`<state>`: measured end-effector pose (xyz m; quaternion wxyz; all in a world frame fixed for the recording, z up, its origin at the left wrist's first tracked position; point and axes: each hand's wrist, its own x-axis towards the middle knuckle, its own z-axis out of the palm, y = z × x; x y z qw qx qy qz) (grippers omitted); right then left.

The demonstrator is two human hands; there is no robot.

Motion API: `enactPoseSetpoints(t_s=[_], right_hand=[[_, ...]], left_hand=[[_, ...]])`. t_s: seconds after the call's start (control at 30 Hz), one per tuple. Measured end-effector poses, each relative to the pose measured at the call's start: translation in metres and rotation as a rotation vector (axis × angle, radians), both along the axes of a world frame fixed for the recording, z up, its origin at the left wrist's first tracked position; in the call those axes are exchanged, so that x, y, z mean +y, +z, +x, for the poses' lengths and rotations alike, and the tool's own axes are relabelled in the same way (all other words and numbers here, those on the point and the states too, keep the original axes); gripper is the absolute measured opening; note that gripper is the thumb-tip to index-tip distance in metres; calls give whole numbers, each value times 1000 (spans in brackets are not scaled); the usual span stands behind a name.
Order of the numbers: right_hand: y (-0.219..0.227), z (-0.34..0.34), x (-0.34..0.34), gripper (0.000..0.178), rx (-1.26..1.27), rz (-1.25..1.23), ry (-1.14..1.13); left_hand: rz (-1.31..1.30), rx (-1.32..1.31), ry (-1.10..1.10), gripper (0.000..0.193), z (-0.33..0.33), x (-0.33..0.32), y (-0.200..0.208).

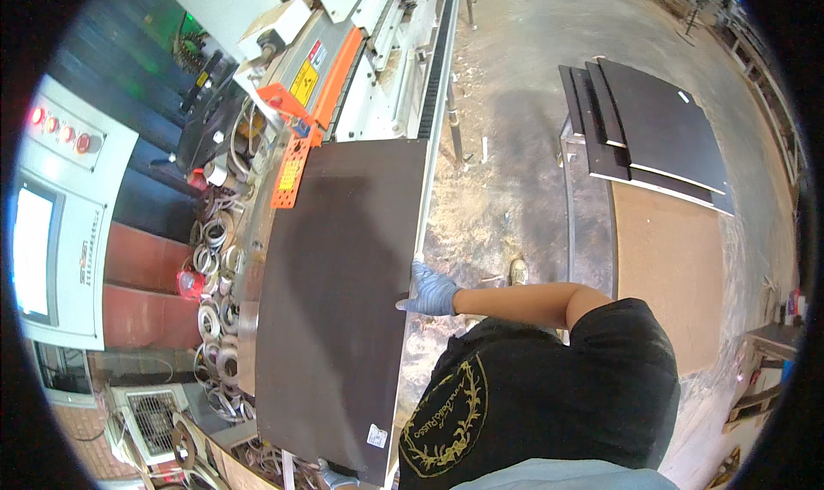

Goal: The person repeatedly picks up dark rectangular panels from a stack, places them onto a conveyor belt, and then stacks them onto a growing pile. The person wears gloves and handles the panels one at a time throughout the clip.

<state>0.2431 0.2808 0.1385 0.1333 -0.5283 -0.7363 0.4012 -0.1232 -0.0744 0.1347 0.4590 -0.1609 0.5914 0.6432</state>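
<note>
A long dark brown board (339, 275) with a pale edge and a small white label lies flat along an edge-banding machine (322, 74). Its far end reaches the machine's orange perforated guard (292, 168). My right hand (432, 291), in a grey-blue glove, grips the board's right edge about midway along, thumb on the top face. At the near end, my gloved left hand (339, 474) holds the board's end edge; it is partly cut off by the picture's lower rim, and some fingers are hidden.
To the right, several dark boards (665, 130) lie stacked on a stand beside a large brown panel (669, 271). Rolls of edge banding (219, 318) crowd the machine's left side. A control cabinet (73, 224) with red buttons and a screen stands far left. Sawdust covers the floor (506, 87).
</note>
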Motion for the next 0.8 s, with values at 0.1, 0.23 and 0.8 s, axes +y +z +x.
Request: enactPoseSetpoints(t_s=[0.1,0.23,0.8], right_hand=[[8,5,20,100,-33,-74,0],[29,21,47,102,-50,-81,-51],[-146,373,112,60,52,1,-1073]], left_hand=[[-22,66,1,49,21,32,4],[-34,197,14,48,57,79,8],[-77,1030,113,43,221,211,58]])
